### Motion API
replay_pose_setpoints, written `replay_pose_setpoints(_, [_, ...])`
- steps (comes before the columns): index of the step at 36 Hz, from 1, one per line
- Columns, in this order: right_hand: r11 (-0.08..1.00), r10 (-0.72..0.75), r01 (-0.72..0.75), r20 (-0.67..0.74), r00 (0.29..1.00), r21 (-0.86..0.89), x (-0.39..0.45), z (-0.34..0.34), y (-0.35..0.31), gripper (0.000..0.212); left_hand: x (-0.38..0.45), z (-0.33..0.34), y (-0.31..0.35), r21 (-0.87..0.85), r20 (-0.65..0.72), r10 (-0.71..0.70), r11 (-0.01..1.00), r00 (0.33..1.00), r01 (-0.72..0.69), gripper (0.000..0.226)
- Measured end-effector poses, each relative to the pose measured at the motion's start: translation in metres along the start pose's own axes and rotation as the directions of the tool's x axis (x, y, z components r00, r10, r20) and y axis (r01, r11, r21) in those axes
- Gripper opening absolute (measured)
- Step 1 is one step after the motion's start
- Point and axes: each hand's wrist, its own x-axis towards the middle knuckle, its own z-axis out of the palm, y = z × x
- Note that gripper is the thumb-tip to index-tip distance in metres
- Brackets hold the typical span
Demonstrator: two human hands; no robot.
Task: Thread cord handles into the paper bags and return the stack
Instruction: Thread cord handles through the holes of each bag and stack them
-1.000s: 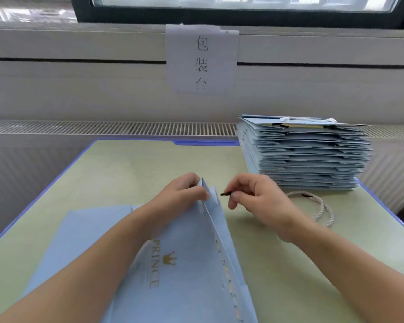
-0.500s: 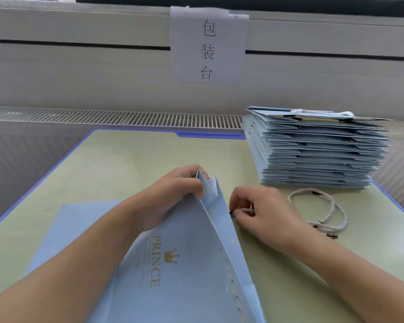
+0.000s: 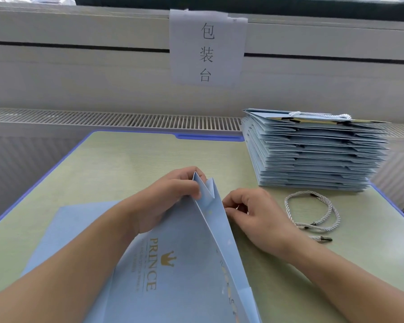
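Left hand (image 3: 173,197): holds up the top edge of the blue bag (image 3: 173,264); fingers curled round the upper corner, thumb on the near face; mouth kept apart so that the side fold stands as a small peak.
Right hand (image 3: 254,215): pressed to the right face of the bag near the top; fingertips curled narrow and pinched together, probably on a cord end at a hole; the cord end itself hidden, so cannot tell for sure.
Bag in work: lies on the green table (image 3: 126,159) in front, with the gold word PRINCE and a crown on the near face; no handle visible on it yet.
Second sheet (image 3: 75,229): flat blue shape under the left forearm, maybe another bag; cannot tell.
Loose cords (image 3: 313,213): white twisted, with dark tips; coiled on the table just right of the right hand, near the foot of the stack; at least two, exact number unclear.
Stack (image 3: 313,155): many folded blue bags at the far right of the table; the top one carries a white cord handle; dark tips visible at several lower edges, so likely threaded as well.
Paper sign (image 3: 208,47): fixed to the wall behind the table.
Progress: seemingly most bags finished; left to do: thread this bag on both faces, lay it on the stack, then return the stack.
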Motion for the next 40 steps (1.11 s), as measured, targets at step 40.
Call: replay_pose_setpoints(40, [0.744,0.114,-0.121,0.054,0.992,0.657,-0.004,0.012,-0.013,0.016,0.001,0.002,0.002,-0.169,0.038,0.073,0.984,0.997,-0.066,0.027])
